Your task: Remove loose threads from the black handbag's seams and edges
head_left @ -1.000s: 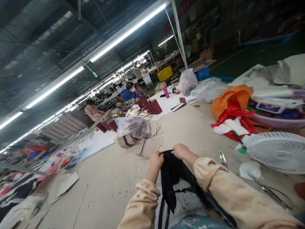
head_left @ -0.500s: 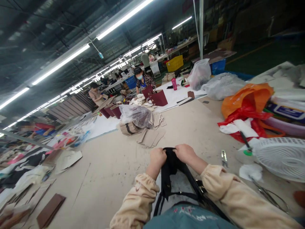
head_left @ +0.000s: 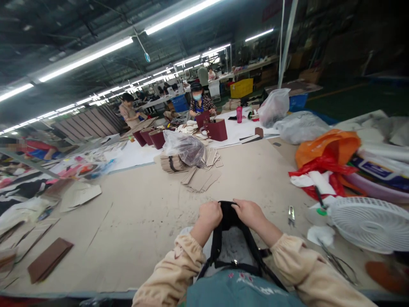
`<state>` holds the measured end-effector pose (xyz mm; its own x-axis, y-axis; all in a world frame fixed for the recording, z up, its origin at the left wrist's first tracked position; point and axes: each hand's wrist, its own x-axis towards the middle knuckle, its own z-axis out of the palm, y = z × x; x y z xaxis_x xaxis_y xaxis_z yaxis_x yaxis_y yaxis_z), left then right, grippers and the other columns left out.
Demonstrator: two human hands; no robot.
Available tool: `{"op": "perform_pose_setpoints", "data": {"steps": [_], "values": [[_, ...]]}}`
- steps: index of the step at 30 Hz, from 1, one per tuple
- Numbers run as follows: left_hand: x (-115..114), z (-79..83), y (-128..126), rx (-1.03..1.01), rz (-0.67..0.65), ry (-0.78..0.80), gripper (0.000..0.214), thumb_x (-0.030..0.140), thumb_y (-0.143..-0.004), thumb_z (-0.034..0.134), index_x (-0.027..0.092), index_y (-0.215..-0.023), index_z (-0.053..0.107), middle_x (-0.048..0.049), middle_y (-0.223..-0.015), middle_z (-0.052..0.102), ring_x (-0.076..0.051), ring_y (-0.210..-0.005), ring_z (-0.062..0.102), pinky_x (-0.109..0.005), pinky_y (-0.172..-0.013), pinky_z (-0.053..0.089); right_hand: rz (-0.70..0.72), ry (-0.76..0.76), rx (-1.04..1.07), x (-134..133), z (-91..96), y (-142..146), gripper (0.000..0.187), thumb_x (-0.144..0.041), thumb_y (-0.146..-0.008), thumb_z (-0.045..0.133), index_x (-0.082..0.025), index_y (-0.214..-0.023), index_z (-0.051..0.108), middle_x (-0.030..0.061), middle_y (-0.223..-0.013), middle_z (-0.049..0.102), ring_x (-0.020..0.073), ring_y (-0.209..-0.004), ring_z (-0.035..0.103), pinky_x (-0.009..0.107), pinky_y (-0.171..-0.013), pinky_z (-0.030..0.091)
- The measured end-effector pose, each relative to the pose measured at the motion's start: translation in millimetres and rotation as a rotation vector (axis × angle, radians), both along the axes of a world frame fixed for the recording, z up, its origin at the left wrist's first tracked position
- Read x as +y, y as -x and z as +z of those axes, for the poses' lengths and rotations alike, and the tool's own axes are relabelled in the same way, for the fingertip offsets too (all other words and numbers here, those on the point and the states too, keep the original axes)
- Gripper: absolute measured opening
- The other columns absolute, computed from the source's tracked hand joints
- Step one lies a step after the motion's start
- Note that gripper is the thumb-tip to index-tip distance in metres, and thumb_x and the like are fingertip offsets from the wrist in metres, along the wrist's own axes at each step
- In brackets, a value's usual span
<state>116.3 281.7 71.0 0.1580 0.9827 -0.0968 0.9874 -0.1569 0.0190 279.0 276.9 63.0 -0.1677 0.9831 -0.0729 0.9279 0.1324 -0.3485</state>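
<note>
We hold both fists side by side over the table (head_left: 140, 221), left hand (head_left: 209, 214) and right hand (head_left: 249, 212) clenched on the black strap (head_left: 230, 215) bunched between them, its loops trailing toward us.

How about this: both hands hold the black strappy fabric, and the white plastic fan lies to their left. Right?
Not quite. The head view shows the left hand and right hand holding the black strappy fabric, but the round white plastic fan lies to their right, not their left.
</note>
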Motion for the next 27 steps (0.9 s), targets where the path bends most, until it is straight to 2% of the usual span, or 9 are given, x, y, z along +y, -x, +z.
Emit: {"op": "perform_pose_setpoints", "data": {"steps": [2,7,15,17,20,22,25,27], "values": [[0.1,1.1,0.1,-0.014,-0.009,-0.001,0.042,0.031,-0.093,0.026,0.014,-0.087,0.064,-0.0117,-0.081,0.069,-0.022,-0.078,0.066,-0.032,-0.069,0.050,-0.010,-0.016,-0.030,-5.9,3.1,-1.3,0.041,-0.042,-0.088,0.040,-0.021,-0.118,0.058,0.0084,-0.097,0.070,0.0192,-0.090,0.064,0.026,-0.073,0.043],[0.8,4.0,-0.2,-0.058,-0.030,0.002,0.040,0.030,-0.092,0.029,0.013,-0.088,0.065,-0.0127,-0.082,0.069,-0.023,-0.079,0.066,-0.033,-0.068,0.050,-0.059,-0.045,-0.147,-14.5,9.0,0.3,0.039,-0.033,-0.092,0.032,-0.019,-0.086,0.067,0.0090,-0.083,0.071,0.0181,-0.076,0.066,0.026,-0.066,0.043],[1.4,2.4,4.8,-0.163,-0.059,0.038,0.034,0.025,-0.090,0.034,0.009,-0.091,0.064,-0.0144,-0.085,0.068,-0.023,-0.081,0.066,-0.032,-0.069,0.051,-0.097,-0.081,-0.299,-10.6,10.6,9.1,0.037,-0.032,-0.091,0.032,-0.020,-0.079,0.065,0.0075,-0.081,0.071,0.0190,-0.074,0.066,0.027,-0.064,0.042],[1.8,1.6,6.4,-0.192,-0.072,0.046,0.032,0.024,-0.089,0.036,0.008,-0.090,0.064,-0.0150,-0.085,0.067,-0.024,-0.082,0.066,-0.033,-0.069,0.051,-0.096,-0.079,-0.323,-10.8,12.3,8.0,0.038,-0.035,-0.091,0.032,-0.020,-0.083,0.066,0.0076,-0.082,0.071,0.0190,-0.074,0.066,0.027,-0.063,0.042],[3.3,0.3,9.6,-0.239,-0.094,0.058,0.031,0.024,-0.088,0.036,0.009,-0.091,0.063,-0.0154,-0.087,0.067,-0.025,-0.082,0.066,-0.035,-0.070,0.051,-0.078,-0.087,-0.341,-9.7,14.7,5.3,0.036,-0.041,-0.090,0.036,-0.023,-0.109,0.062,0.0062,-0.086,0.071,0.0188,-0.075,0.066,0.027,-0.062,0.042],[4.9,-0.9,11.9,-0.268,-0.106,0.068,0.030,0.023,-0.088,0.037,0.009,-0.092,0.063,-0.0155,-0.087,0.066,-0.025,-0.083,0.065,-0.036,-0.071,0.051,-0.034,-0.107,-0.332,-7.2,15.2,5.0,0.035,-0.042,-0.090,0.039,-0.026,-0.113,0.059,0.0040,-0.089,0.071,0.0173,-0.076,0.065,0.025,-0.063,0.042],[7.6,-3.4,14.6,-0.309,-0.128,0.083,0.027,0.022,-0.086,0.040,0.009,-0.092,0.062,-0.0155,-0.086,0.065,-0.025,-0.084,0.064,-0.037,-0.072,0.050,0.021,-0.127,-0.342,-1.7,13.8,7.5,0.031,-0.037,-0.091,0.038,-0.024,-0.088,0.066,0.0029,-0.084,0.070,0.0150,-0.074,0.064,0.023,-0.062,0.039],[8.8,-4.7,16.1,-0.334,-0.144,0.091,0.025,0.022,-0.085,0.041,0.009,-0.091,0.062,-0.0154,-0.086,0.065,-0.025,-0.084,0.064,-0.036,-0.073,0.050,0.030,-0.139,-0.367,1.4,12.3,9.9,0.033,-0.036,-0.091,0.037,-0.021,-0.078,0.064,0.0040,-0.079,0.069,0.0149,-0.072,0.063,0.024,-0.061,0.037]]}}
